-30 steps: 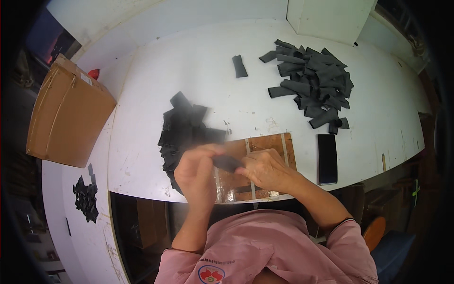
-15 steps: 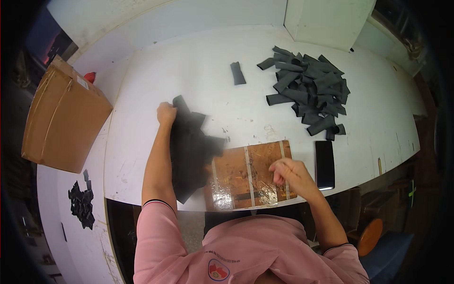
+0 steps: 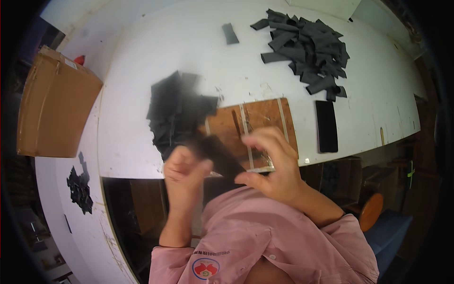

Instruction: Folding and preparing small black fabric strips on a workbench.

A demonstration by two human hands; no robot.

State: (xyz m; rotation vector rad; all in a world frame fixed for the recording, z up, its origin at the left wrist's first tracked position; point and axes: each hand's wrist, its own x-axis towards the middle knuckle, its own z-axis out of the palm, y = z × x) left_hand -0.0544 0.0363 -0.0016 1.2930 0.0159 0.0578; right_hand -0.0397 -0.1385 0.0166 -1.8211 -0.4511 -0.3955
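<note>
In front of my chest a dark fabric tube [image 3: 221, 155] is held slantwise, smeared by motion. My left hand [image 3: 182, 168] is closed on its left end. At the other end my right hand [image 3: 274, 163] curves with thumb and fingers apart, the thumb close to the tube's lower end. Whether that thumb touches it I cannot tell. Just beyond my left hand lies a pile of black fabric pieces [image 3: 172, 106]. A brown board [image 3: 269, 118] with pale strips rests under and beyond my hands, at the table's near edge.
A larger heap of dark grey tubes [image 3: 312, 47] is at the far right, with a single tube [image 3: 230, 34] left of it. A black phone-like slab [image 3: 327, 127] lies on the right. A cardboard box [image 3: 56, 104] and a small black pile [image 3: 80, 190] are on the left.
My left hand has come back from the black pile toward my chest, and a dark tube is now in it. My right hand has opened and moved left to meet it. The view has tilted downward.
</note>
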